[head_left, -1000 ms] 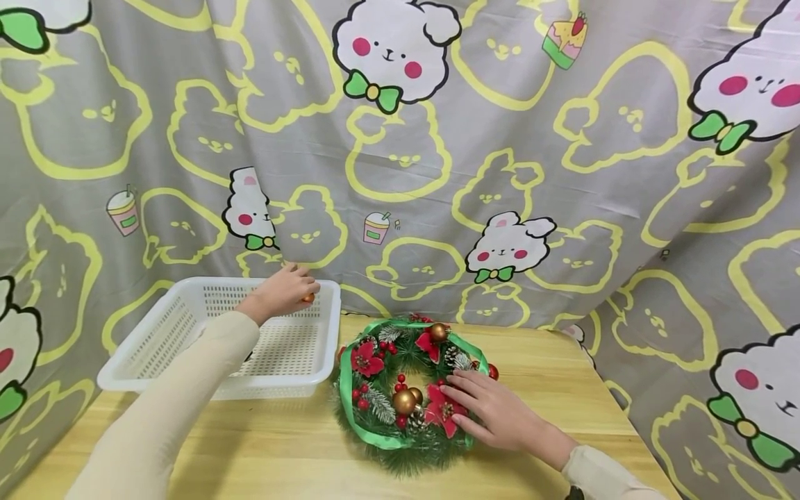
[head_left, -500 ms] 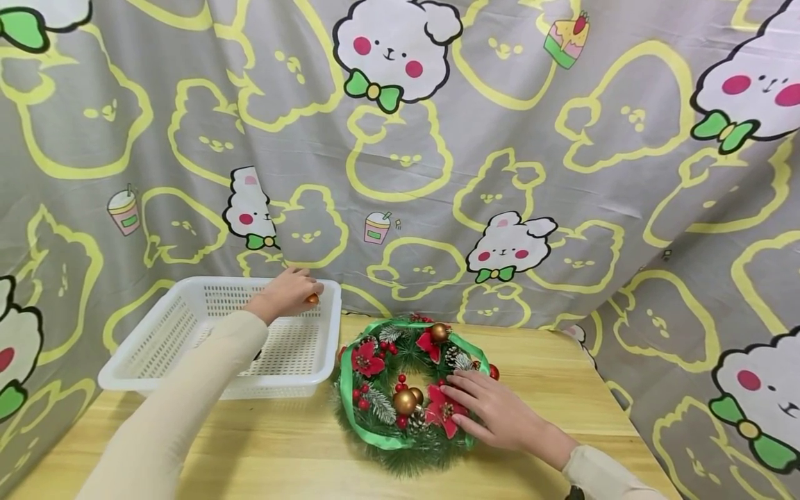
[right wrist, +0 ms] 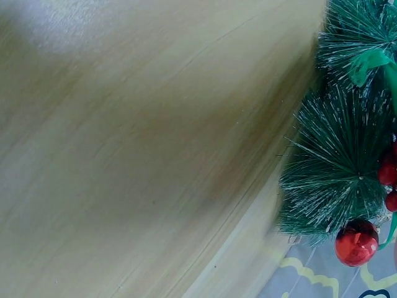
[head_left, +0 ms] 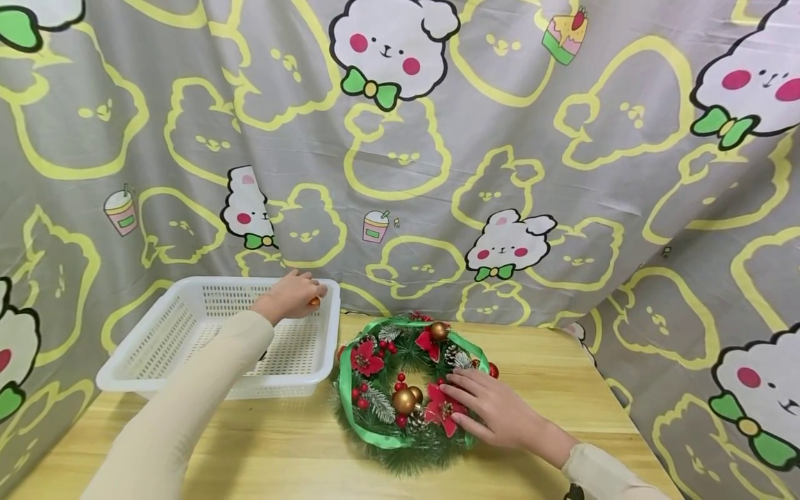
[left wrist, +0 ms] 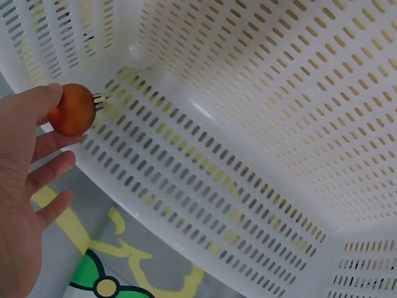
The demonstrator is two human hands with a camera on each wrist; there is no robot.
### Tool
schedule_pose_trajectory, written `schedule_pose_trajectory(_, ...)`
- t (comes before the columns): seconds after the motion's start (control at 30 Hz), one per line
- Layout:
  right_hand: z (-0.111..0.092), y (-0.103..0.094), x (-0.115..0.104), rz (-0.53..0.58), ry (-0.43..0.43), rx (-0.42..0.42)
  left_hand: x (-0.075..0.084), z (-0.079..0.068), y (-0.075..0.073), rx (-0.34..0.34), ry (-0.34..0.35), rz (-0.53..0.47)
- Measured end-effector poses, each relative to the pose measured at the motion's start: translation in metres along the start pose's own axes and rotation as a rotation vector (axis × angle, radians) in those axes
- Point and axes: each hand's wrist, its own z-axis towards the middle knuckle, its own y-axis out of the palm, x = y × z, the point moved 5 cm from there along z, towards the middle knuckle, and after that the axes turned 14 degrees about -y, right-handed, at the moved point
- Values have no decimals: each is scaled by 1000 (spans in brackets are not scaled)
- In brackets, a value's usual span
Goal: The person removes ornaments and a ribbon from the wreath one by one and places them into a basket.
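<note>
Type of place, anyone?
Probably a curtained-off tabletop craft corner: grey cartoon-print fabric curtain behind and beside a pale yellow wood-grain table, with a round green artificial wreath on it.

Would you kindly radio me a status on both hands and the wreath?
Left hand pinching orange ball at white basket's far-right corner. Right hand resting on wreath's right side. Wreath flat on table. No obstruction visible.

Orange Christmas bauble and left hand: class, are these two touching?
Touching: the left wrist view shows the left hand pinching the orange Christmas bauble, its thumb against the bauble's side.
</note>
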Motion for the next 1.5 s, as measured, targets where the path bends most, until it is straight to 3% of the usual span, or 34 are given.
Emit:
schedule_pose_trajectory(0.43, 0, -1, -1, -3, 5, -12, -2, 0, -2, -73, -60, 37)
schedule_pose_trajectory(0.67, 0, 0, -2, 2, 7, -14, -9, 1, -17, -33, -150, -55)
schedule_pose_trajectory(0.83, -1, 0, -2, 7, 17, -12, -6, 4, -38, -24, -186, -133)
schedule_pose_trajectory(1.03, -2, -1, 0, -1, 20, -16, 11, 7, -69, 43, -167, -206)
schedule_pose_trajectory(1.27, 0, -1, -1, -7, 17, -22, 42, 3, -101, 128, -133, -382)
schedule_pose_trajectory(1.5, 3, -2, -1, 1, 14, -19, 86, -10, -113, 205, -22, -533)
